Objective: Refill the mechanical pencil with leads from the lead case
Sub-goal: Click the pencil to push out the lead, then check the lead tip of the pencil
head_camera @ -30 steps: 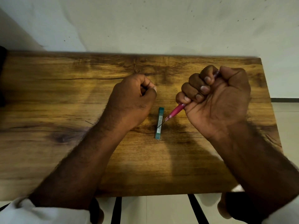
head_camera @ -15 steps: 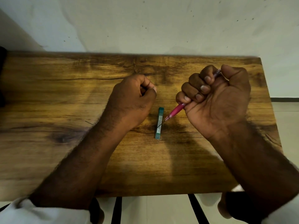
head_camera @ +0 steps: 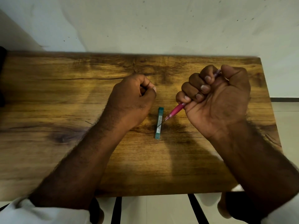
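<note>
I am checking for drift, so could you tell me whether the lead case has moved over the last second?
No. The lead case lies at the same spot on the table's dark grain patch.

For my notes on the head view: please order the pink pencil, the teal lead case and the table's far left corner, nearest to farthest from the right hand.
1. Pink pencil: inside the right hand.
2. Teal lead case: flat, left of it.
3. Table's far left corner: far side.

Both forearms are bare and pretty hairy, with white sleeves pushed up past the elbows: left sleeve [head_camera: 40, 212], right sleeve [head_camera: 281, 214]. No watch, rings or bands on the left hand [head_camera: 131, 104] or right hand [head_camera: 218, 101]. Fingernails [head_camera: 205, 88] look short and trimmed.
</note>
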